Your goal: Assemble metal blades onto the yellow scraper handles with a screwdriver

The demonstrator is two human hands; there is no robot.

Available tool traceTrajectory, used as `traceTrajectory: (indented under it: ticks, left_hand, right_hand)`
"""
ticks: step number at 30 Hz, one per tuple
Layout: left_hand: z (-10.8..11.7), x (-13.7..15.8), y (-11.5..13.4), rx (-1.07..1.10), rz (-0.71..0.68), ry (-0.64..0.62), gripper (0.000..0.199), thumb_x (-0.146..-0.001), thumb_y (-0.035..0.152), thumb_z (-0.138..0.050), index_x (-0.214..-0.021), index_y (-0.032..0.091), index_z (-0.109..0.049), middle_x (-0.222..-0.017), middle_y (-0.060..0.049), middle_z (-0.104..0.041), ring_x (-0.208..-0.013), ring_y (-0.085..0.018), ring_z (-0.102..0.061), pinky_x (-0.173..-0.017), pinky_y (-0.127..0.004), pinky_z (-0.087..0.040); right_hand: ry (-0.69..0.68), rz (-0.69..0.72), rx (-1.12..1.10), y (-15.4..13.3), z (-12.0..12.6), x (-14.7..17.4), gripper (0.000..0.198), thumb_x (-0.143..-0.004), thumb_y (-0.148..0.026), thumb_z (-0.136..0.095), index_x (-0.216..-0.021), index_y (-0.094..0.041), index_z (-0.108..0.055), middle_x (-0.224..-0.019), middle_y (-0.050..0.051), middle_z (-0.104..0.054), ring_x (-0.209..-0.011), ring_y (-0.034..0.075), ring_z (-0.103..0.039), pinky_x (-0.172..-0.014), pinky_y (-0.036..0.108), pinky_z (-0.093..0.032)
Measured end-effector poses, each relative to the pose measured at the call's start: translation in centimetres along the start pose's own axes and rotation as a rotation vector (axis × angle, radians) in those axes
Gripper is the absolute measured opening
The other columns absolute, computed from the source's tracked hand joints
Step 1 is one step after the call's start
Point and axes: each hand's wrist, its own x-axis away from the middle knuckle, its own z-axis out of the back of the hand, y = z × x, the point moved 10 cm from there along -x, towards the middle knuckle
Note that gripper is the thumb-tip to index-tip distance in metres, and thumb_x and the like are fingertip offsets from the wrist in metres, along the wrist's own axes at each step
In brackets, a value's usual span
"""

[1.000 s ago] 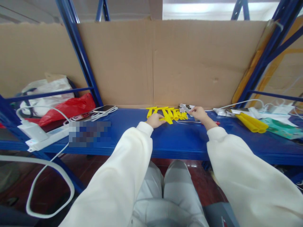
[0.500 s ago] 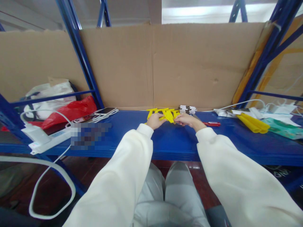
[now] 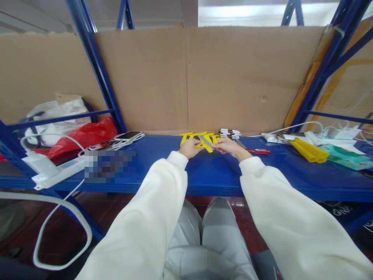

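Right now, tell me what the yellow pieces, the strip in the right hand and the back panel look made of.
Yellow pieces: likely moulded plastic, one even bright colour with a dull sheen.
Thin strip in the right hand: probably metal, grey and flat with a pale glint, too small to be sure.
Back panel: corrugated cardboard, matte brown with fold creases.

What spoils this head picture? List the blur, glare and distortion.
Head view: wide-angle lens bends the blue shelf and uprights; window glare washes out the top edge; a pixelated patch hides something on the shelf; left hand, right hand and yellow parts look small, soft.
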Motion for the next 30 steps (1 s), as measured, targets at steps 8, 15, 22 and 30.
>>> traceTrajectory:
  ticks: [8,15,22,30]
  left_hand:
    - [0.2,0.0,0.2,-0.012,-0.017,0.014,0.025,-0.088,0.026,-0.072,-0.111,0.023,-0.081,-0.117,-0.005,-0.079,-0.111,-0.024,-0.072,-0.101,-0.033,-0.052]
    - [0.4,0.1,0.2,-0.015,-0.015,0.016,0.024,-0.088,0.025,-0.071,-0.109,0.023,-0.082,-0.118,-0.005,-0.079,-0.113,-0.025,-0.071,-0.102,-0.034,-0.053]
    - [0.3,-0.1,-0.3,-0.003,0.011,0.023,0.026,-0.086,0.025,-0.074,-0.111,0.024,-0.081,-0.121,-0.004,-0.078,-0.116,-0.024,-0.07,-0.104,-0.034,-0.052]
    - [0.4,0.0,-0.1,-0.032,0.013,0.029,0.027,-0.086,0.025,-0.075,-0.112,0.022,-0.081,-0.12,-0.007,-0.078,-0.116,-0.026,-0.07,-0.103,-0.034,-0.052]
  right_hand:
    - [-0.007,-0.013,-0.134,0.2,-0.3,0.0,0.037,-0.077,-0.024,-0.084,-0.059,-0.017,-0.053,-0.049,-0.005,-0.047,-0.044,0.004,-0.036,-0.041,0.016,-0.028]
    - [-0.048,-0.027,-0.13,0.1,-1.0,0.3,0.037,-0.086,-0.015,-0.072,-0.057,-0.017,-0.05,-0.044,-0.006,-0.043,-0.04,0.004,-0.035,-0.039,0.017,-0.026]
    - [-0.08,-0.042,-0.06,0.2,-1.5,0.5,0.04,-0.083,-0.019,-0.077,-0.054,-0.018,-0.049,-0.043,-0.005,-0.045,-0.039,0.005,-0.037,-0.038,0.017,-0.027]
    - [-0.069,-0.067,-0.036,0.0,-1.7,0.9,0.037,-0.092,-0.016,-0.065,-0.057,-0.017,-0.053,-0.043,-0.002,-0.051,-0.037,0.004,-0.037,-0.038,0.017,-0.026]
